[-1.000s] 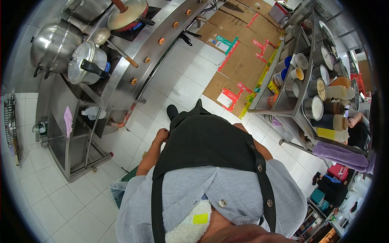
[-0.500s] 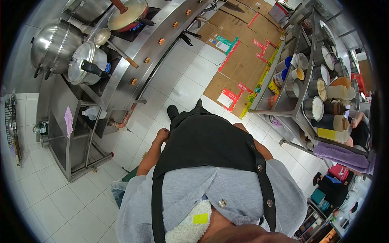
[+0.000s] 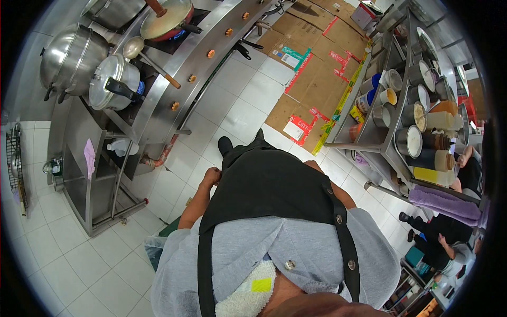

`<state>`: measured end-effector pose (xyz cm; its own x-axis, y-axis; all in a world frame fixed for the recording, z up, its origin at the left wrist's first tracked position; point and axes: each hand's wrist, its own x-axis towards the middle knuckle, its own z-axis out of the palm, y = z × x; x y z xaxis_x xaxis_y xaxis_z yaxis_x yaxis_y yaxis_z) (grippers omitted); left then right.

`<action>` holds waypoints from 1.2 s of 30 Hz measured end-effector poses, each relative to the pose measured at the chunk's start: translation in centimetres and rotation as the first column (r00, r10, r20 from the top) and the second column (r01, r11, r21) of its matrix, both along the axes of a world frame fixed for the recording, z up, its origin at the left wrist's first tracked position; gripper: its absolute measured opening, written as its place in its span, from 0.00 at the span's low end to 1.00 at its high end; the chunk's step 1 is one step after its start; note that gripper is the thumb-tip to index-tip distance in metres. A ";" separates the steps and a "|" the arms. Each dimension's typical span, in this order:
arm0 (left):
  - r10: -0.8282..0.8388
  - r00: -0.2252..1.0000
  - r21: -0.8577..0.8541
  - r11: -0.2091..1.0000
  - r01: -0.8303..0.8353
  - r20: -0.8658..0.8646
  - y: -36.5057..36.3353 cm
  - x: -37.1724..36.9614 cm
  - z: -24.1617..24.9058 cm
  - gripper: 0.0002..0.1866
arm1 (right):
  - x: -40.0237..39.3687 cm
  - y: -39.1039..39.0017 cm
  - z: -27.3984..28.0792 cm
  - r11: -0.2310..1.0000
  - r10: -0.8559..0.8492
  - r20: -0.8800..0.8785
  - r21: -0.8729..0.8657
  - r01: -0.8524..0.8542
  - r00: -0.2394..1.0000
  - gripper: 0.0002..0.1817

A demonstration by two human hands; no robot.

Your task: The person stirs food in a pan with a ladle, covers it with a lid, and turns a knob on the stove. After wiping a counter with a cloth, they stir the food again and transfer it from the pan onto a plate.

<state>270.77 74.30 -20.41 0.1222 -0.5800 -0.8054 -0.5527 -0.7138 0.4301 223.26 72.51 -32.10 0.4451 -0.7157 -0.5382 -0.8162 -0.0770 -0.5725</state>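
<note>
My left hand [image 3: 213,176] hangs beside the left edge of my black apron [image 3: 269,182]. Its fingers are curled closed against the cloth, and the palm side is hidden, so I cannot see whether anything is in it. On the other side, only a sliver of my right hand [image 3: 313,165] shows past the apron; its fingers are hidden. The tip of my black shoe [image 3: 225,145] stands on white tiles in front of the apron.
To the left, a stove [image 3: 158,105] carries a pressure cooker [image 3: 108,84], a steamer pot [image 3: 74,58], a ladle [image 3: 150,62] and a lidded red pan [image 3: 168,21]. Flattened cardboard [image 3: 311,74] covers floor ahead. A steel shelf [image 3: 388,153] with several containers stands right; people are beyond it.
My hands and body keep their place. At the far right, another person in dark clothes has come into view beyond the shelf, covering the red and blue items there.
</note>
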 end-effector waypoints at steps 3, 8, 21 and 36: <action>-0.002 1.000 -0.005 1.000 0.002 0.002 0.0 -0.1 0.0 0.11 | 0.1 -0.3 1.6 0.996 0.077 -0.014 -0.039 -0.077 0.997 0.17; -0.013 1.000 0.001 1.000 0.013 0.011 -0.1 -0.1 0.0 0.10 | 0.7 -0.9 4.1 0.971 0.216 -0.127 -0.072 -0.226 0.968 0.16; -0.014 1.000 -0.013 1.000 0.014 0.011 -0.2 0.1 -0.5 0.10 | 0.7 -0.7 3.5 0.992 0.098 -0.056 -0.071 -0.102 0.994 0.16; -0.023 0.999 -0.008 1.000 0.023 0.028 -0.4 0.2 -0.8 0.10 | 1.0 -1.2 6.3 0.967 0.214 -0.095 -0.120 -0.225 0.972 0.16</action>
<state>270.95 73.93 -21.21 0.1309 -0.5899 -0.7968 -0.5810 -0.6968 0.4205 224.24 71.28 -25.76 0.5581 -0.6708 -0.4885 -0.8140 -0.3281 -0.4794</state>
